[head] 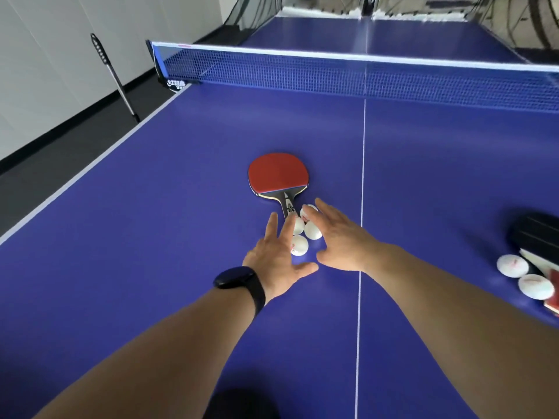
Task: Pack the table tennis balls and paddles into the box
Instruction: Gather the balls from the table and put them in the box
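A red paddle (278, 174) lies flat on the blue table (151, 237), handle pointing toward me. Several white balls (313, 230) cluster at the handle's end. My left hand (276, 258), with a black watch on the wrist, is spread open to the left of the cluster, its fingers over two balls. My right hand (335, 237) is spread open on the cluster's right side, fingers over the farthest ball. Neither hand holds anything. At the right edge lies a black box (537, 234), with two more white balls (512, 265) beside it and a red paddle edge (552, 303), mostly cut off.
The net (363, 74) crosses the table beyond the paddle. The white centre line (362, 192) runs just right of my right hand. A ball picker tube (113, 74) leans against the wall at the left. A catch net hangs at the far end.
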The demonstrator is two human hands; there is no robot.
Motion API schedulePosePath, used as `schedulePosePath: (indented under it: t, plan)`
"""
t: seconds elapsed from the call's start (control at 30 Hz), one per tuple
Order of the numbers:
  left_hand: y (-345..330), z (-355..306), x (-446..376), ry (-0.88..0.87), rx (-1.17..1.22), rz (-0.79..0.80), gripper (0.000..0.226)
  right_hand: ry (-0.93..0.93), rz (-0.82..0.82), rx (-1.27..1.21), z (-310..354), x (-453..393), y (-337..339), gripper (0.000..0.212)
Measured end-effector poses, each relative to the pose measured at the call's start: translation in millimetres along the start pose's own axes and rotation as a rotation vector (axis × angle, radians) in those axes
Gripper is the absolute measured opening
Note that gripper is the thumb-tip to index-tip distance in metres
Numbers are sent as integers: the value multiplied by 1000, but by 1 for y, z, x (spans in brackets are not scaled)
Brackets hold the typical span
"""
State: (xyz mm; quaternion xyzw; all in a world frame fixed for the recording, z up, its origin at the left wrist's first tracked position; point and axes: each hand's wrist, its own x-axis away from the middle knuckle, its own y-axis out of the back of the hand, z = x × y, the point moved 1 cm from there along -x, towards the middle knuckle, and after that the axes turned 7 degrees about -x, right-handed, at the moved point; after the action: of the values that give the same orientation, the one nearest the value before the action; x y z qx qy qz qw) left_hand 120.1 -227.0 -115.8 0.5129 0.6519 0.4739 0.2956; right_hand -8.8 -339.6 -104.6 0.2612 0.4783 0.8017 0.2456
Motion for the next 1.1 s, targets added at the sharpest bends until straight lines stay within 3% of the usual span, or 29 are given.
schedulePosePath:
  t: [0.1,0.2,0.43,0.6,0.77,0.87,0.97,1.1]
  plan:
    - [-13,1,-21,1,-102,-6,112,13,44,4,-8,-14,-6,103]
    - [-16,4,-30,-20,-145,38,106,9,45,-17,-16,-22,-7,102]
    - [-10,-4,-15,-69,-47,-41,52,35,-158,57,1,-31,-11,54]
    - [-4,-6,-22,-17,-74,52,52,-106,-156,77,7,-27,-16,39]
    - [-7,0,-13,-25,-59,74,37,-65,-108,60,18,-16,-22,23]
    - [-1,15,5,-67,10,60,34,-59,-89,39,35,-6,-22,25]
    - [25,44,40,-152,-28,31,34,-32,-78,-21,64,6,-21,40]
    - [98,106,118,-27,41,11,37,76,-19,-69,124,19,-27,46]
